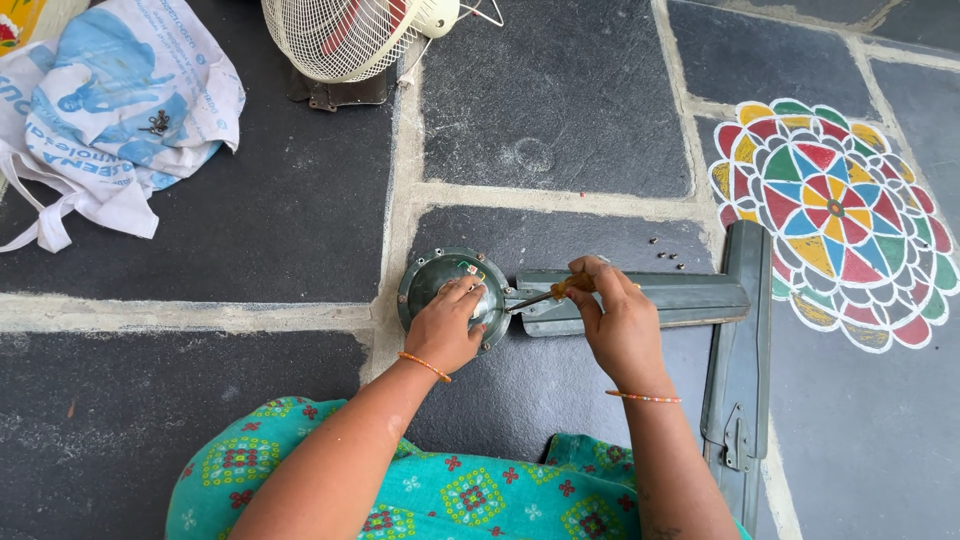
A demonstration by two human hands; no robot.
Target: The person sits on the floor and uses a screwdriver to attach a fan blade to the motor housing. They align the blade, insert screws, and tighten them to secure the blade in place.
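I see my left hand [445,325] spread flat over the round grey motor housing [452,295] of a ceiling fan that lies on the dark stone floor [560,110]; the palm and fingers press down on its domed top, open and resting rather than gripping. My right hand [618,318] is closed around a screwdriver [553,294] with an orange handle, its thin shaft angled down and left so that the tip meets the spot where a grey fan blade [650,298] joins the housing. The two hands sit near each other but apart, the screwdriver bridging most of the gap between them.

The blade runs out to the right from the housing, flat on the floor. A second grey blade [738,370] lies loose just past its far end — set crosswise, running toward me, with its metal bracket at the near end. A few small dark screws [667,254] are scattered on the floor just above the first blade.

Farther off (well away from my hands) a white table fan cage [335,35] stands at the top of the view, a white and blue cloth bag [110,110] lies at upper left with a small metal part on it, and a many-coloured painted floor pattern [825,215] fills the right side. A beaded bangle circles each wrist, and green patterned cloth [440,495] covers my lap.
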